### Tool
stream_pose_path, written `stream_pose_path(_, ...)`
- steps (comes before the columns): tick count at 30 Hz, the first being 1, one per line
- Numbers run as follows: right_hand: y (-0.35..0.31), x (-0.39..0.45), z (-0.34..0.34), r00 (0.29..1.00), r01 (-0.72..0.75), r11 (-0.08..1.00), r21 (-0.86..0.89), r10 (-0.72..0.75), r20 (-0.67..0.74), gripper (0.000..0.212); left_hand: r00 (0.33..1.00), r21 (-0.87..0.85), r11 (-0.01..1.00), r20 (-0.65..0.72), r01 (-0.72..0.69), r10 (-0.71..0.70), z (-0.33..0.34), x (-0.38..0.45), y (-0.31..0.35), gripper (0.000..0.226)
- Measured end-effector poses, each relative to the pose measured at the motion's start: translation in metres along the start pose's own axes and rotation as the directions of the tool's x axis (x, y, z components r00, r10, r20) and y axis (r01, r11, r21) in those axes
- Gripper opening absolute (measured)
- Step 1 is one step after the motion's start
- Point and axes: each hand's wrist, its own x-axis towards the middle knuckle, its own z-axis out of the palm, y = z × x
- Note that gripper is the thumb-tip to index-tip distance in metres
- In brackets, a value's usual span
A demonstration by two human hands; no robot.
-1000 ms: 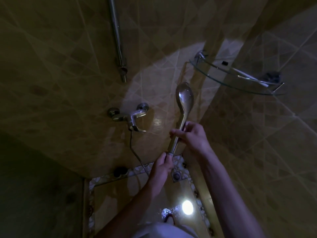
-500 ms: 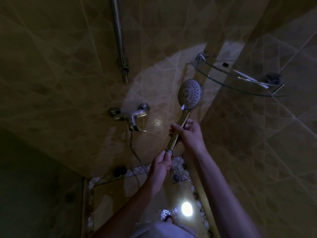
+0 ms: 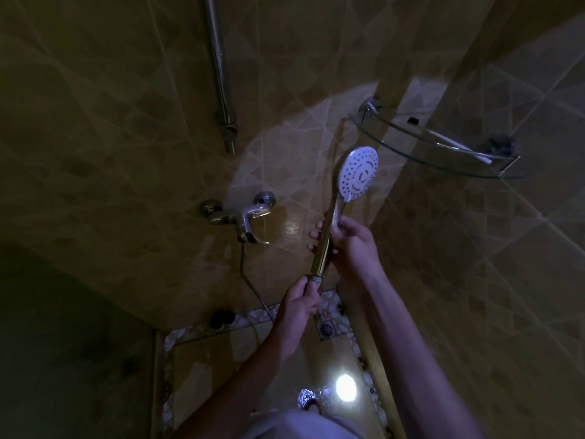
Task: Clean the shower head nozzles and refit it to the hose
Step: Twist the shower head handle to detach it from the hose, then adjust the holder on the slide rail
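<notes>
The shower head point(image 3: 358, 173) is held upright in front of the tiled wall, its white nozzle face turned toward me and lit. My right hand point(image 3: 351, 245) grips the chrome handle about halfway up. My left hand point(image 3: 300, 301) pinches the fitting at the handle's lower end, where the hose point(image 3: 250, 282) arrives. The thin hose runs down from the wall mixer tap point(image 3: 240, 217) and curves toward my left hand; the joint itself is hidden by my fingers.
A vertical chrome rail point(image 3: 221, 80) hangs above the tap. A glass corner shelf point(image 3: 443, 153) sits at the upper right. Below are the floor drain point(image 3: 326, 328), a dark round object point(image 3: 221, 318) by the wall, and a bright lamp point(image 3: 345, 388) on the floor.
The shower head has turned about its handle: a second ago its chrome back faced me, now the white nozzle face does. Both hands stay on the handle and its lower end.
</notes>
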Motion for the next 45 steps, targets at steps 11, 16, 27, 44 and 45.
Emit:
stream_pose_path(11,-0.020,-0.007,-0.019,0.998,0.056,0.989,0.140,-0.060,0.026,0.018,0.990,0.014,0.996,-0.107,-0.091,0.092,-0.010,-0.001,0.016,0.021)
stream_pose_path(16,-0.030,-0.012,-0.015,0.989,0.098,0.988,0.115,-0.109,0.099,0.012,0.974,0.126,0.977,-0.126,-0.174,0.189,-0.017,0.020,0.052,0.024)
stream_pose_path(27,-0.042,-0.011,0.000,0.970,0.208,0.975,-0.081,-0.194,0.149,0.018,0.880,0.334,0.851,-0.111,-0.405,0.462,-0.016,0.048,0.169,0.010)
stream_pose_path(44,-0.121,0.001,0.032,0.956,0.274,0.961,-0.027,-0.269,0.114,0.019,0.661,0.658,0.450,0.097,-0.604,0.744,-0.014,0.090,0.376,0.016)
stream_pose_path(45,-0.125,0.001,0.035,0.954,0.281,0.959,-0.021,-0.277,0.110,0.020,0.648,0.657,0.433,0.113,-0.617,0.753,-0.012,0.090,0.388,0.015)
